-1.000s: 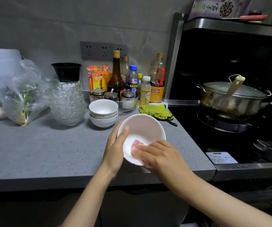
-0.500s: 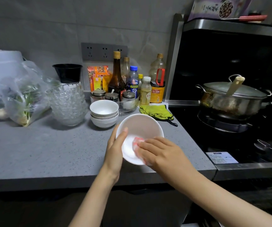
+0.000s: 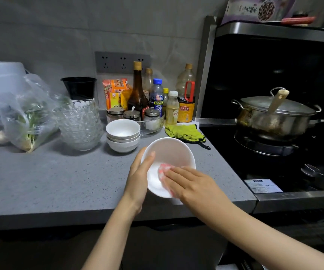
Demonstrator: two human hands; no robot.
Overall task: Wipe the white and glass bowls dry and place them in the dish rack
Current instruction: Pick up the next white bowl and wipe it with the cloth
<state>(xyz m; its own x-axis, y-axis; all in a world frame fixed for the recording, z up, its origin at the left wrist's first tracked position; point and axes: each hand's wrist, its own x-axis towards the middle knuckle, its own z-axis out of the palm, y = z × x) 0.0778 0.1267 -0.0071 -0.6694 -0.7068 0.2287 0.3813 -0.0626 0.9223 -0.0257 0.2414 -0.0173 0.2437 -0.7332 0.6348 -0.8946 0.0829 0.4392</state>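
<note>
My left hand grips the rim of a white bowl, thumb inside, holding it tilted toward me above the grey counter's front edge. My right hand lies inside the bowl with straight fingers pressing a pink-and-white cloth against its inner wall. Behind it stands a stack of three white bowls, and left of that a stack of several clear glass bowls. No dish rack is in view.
Bottles and seasoning jars line the back wall, with a green cloth beside them. A plastic bag of greens lies at left. A lidded steel pot sits on the black stove at right.
The bowl and both hands stay nearly in place; my right hand has shifted the cloth slightly across the bowl's inside.
</note>
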